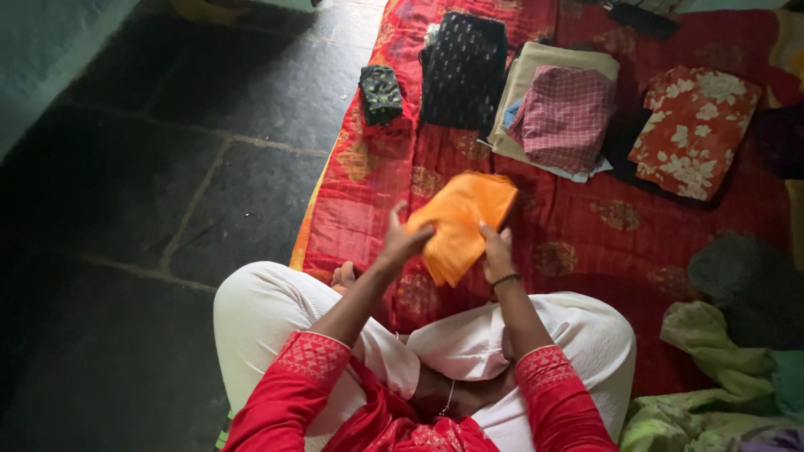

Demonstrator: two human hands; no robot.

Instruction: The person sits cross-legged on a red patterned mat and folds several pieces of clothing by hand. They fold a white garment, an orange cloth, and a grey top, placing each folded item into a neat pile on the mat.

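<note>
I sit cross-legged on a red patterned blanket (586, 234) in white trousers and red sleeves. Both hands hold a folded orange cloth (461, 222) in front of my knees. My left hand (400, 243) grips its left edge. On the right edge, my right hand (497, 251), with a dark bead bracelet at the wrist, pinches the cloth. The cloth is slightly blurred and lifted off the blanket.
Folded clothes lie in a row at the far side: a small dark green piece (381, 94), a black dotted piece (463, 71), a pink checked piece (565, 117) on a beige stack, and a red floral piece (693, 130). Crumpled green fabric (712, 377) lies at my right. Dark stone floor (167, 184) is at left.
</note>
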